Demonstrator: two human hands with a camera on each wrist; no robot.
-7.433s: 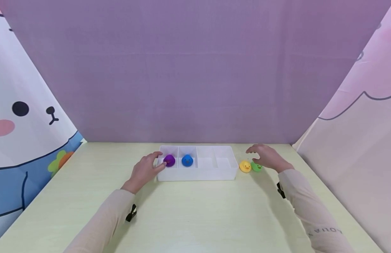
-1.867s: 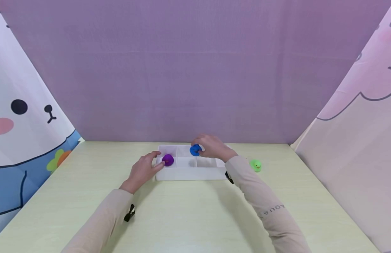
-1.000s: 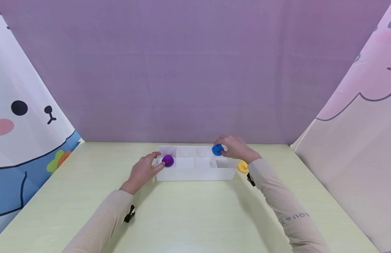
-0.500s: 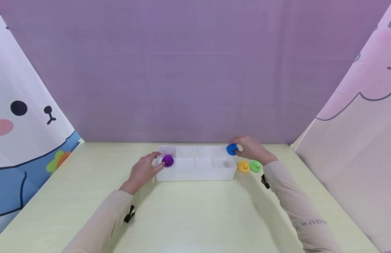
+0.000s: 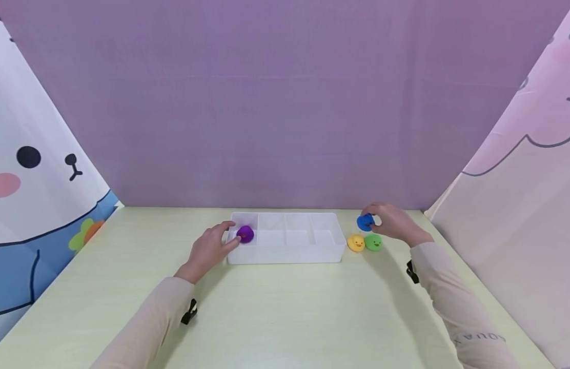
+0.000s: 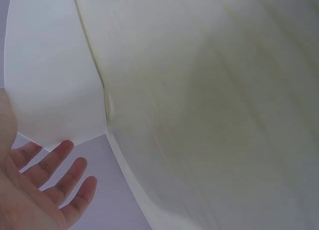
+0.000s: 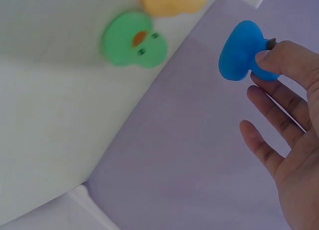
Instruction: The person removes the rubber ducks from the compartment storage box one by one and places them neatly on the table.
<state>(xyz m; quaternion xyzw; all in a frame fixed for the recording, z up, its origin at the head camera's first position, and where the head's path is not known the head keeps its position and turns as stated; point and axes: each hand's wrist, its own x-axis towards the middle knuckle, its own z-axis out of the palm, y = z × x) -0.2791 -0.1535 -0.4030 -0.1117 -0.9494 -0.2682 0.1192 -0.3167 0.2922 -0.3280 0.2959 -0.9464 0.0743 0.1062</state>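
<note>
My right hand [image 5: 390, 221] pinches a blue toy duck [image 5: 365, 222] between thumb and fingers, to the right of the white divided tray [image 5: 285, 254]. In the right wrist view the duck [image 7: 241, 50] is tilted at the fingertips, the other fingers loosely spread. Just in front of it lie a yellow duck [image 5: 356, 243] and a green duck [image 5: 373, 242], side by side. My left hand [image 5: 208, 251] rests at the tray's left end, thumb over the front rim beside a purple duck [image 5: 245, 234] in the leftmost compartment. In the left wrist view its fingers [image 6: 75, 182] are spread past the tray corner.
The tray's other compartments show bare white floors. A pale wood-grain table [image 5: 276, 312] carries everything. Behind it hangs a purple cloth [image 5: 276, 118], with printed cartoon cloths [image 5: 45, 205] on both sides.
The blue duck sat in the tray's second compartment; my right hand has lifted it out and carried it rightward, past the tray's end. My left hand stays put, as does the purple duck.
</note>
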